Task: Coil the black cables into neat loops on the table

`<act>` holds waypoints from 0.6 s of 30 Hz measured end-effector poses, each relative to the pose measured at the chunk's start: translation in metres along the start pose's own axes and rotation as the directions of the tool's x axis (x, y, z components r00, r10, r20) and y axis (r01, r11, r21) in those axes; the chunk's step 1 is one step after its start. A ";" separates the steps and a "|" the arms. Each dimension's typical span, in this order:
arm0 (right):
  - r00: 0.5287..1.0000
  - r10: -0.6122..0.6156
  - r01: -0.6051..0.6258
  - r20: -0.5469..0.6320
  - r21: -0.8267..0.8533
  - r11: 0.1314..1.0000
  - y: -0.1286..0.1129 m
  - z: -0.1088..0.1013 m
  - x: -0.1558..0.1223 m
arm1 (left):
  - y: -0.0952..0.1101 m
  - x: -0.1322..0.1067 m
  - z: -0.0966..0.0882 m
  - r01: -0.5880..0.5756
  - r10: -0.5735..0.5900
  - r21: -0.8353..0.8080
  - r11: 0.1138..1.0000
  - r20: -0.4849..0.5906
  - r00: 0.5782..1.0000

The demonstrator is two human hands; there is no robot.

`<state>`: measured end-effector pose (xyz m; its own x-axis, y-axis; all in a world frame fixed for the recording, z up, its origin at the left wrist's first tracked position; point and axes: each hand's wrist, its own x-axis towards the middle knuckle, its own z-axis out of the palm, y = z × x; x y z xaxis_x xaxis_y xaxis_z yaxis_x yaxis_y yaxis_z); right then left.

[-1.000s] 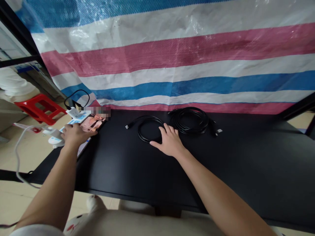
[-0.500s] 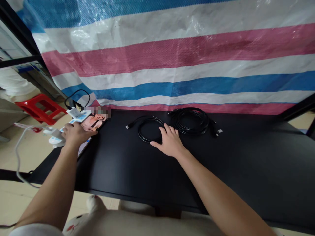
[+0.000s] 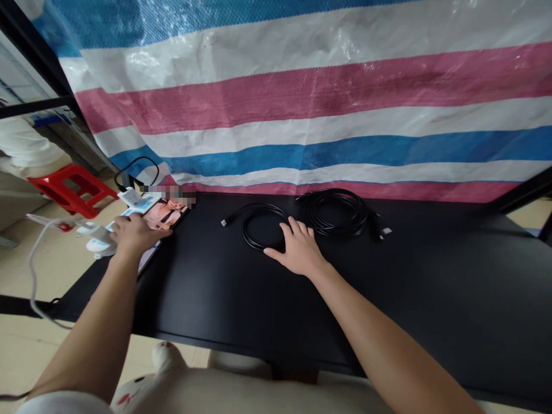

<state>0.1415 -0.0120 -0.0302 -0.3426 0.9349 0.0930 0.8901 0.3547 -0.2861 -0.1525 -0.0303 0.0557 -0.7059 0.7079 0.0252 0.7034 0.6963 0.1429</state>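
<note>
My right hand (image 3: 297, 248) lies flat with fingers apart on a small coiled black cable (image 3: 259, 227) near the back of the black table (image 3: 241, 299). A larger black cable coil (image 3: 334, 213) sits just to its right, untouched. My left hand (image 3: 131, 234) rests far left with fingers loosely spread on a lit phone or tablet screen (image 3: 166, 214) at the table's left end; it holds nothing that I can see.
A striped pink, white and blue tarp (image 3: 302, 103) hangs behind the table. White charger blocks (image 3: 97, 237) and white and black leads trail off the left edge. A red plastic stool (image 3: 71, 188) stands on the floor at left.
</note>
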 end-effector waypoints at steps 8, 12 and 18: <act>1.000 0.008 -0.008 0.030 -0.013 1.000 -0.002 -0.003 -0.001 | 0.008 -0.008 -0.007 0.023 -0.023 -0.010 1.000 0.020 1.000; 1.000 0.008 -0.008 0.008 -0.011 1.000 -0.001 -0.001 0.000 | 0.006 -0.008 -0.005 0.026 -0.026 -0.015 1.000 0.016 1.000; 1.000 -0.016 0.016 -0.005 0.001 1.000 0.002 0.002 0.000 | 0.002 -0.003 -0.001 0.008 -0.008 -0.017 1.000 0.008 1.000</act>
<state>0.1428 -0.0110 -0.0325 -0.3551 0.9293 0.1019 0.8844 0.3693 -0.2855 -0.1491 -0.0311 0.0570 -0.7106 0.7034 0.0163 0.6963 0.6997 0.1601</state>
